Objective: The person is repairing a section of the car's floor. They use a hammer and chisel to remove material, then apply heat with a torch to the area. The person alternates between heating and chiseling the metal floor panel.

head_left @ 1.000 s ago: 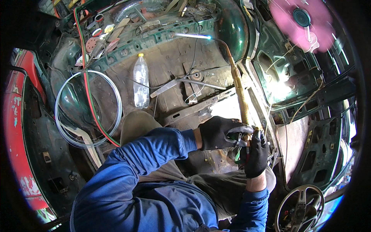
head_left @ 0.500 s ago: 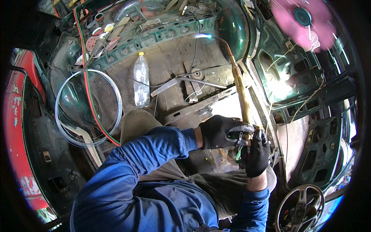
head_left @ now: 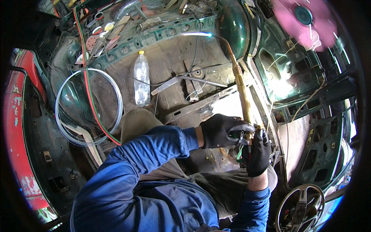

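Observation:
My gloved left hand is closed around the lower end of a brass torch, with a small dark object among its fingers that I cannot make out clearly. My gloved right hand grips the same end from the right, fingertips at the brass valve knobs. The torch's bent copper neck points left, and a bluish-white flame burns at its tip above the car's bare floor. A green hose hangs below my hands.
Around me are a plastic bottle, wire coil, red-and-green hose, flat metal bars, sanding discs, a spinning pink fan, steering wheel and red panel on the left.
The flame shortened half a second ago and is longer again now. The torch and both hands have shifted very slightly upward in the view, keeping the same grip.

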A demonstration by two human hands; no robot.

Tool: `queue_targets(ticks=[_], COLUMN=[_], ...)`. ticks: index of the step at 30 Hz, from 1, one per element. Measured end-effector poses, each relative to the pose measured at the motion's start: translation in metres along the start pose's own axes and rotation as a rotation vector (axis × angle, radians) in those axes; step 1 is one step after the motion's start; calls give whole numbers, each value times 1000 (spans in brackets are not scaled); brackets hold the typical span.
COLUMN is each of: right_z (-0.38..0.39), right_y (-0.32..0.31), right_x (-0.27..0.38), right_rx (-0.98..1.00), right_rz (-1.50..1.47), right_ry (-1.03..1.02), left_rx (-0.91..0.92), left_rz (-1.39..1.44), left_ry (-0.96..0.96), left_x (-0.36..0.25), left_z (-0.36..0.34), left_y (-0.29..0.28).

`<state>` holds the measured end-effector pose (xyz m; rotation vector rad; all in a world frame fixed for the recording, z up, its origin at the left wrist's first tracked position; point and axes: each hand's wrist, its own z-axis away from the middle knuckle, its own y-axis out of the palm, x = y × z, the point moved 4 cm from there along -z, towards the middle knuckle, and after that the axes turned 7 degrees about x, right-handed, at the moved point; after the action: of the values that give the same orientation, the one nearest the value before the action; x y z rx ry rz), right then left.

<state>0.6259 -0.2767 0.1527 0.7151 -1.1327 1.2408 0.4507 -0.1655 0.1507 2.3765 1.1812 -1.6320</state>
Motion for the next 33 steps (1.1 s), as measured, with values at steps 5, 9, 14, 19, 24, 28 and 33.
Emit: queue_targets(ticks=[5, 9, 14, 19, 24, 28, 33], right_z=[0, -1, -1, 0, -2, -1, 3], right_y=[-2, -2, -1, -4, -9, -9, 11], right_x=[-4, -6, -7, -11, -21, -22, 5], right_rx=[-18, -21, -29, -30, -38, -62, -82], right_rz=[-35, -48, -116, -79, -141, -203, -178], right_ry=[24, 27, 73, 54, 51, 74, -18], left_rx=[-18, -21, -26, -18, -12, -20, -36], left_rz=[13, -29, -28, -28, -28, -29, -30], left_ry=[20, 39, 36, 27, 37, 36, 43], left_x=[2, 4, 5, 5, 7, 8, 7], left_z=[2, 0, 0, 1, 0, 0, 1], left_y=[1, 4, 5, 3, 4, 6, 5])
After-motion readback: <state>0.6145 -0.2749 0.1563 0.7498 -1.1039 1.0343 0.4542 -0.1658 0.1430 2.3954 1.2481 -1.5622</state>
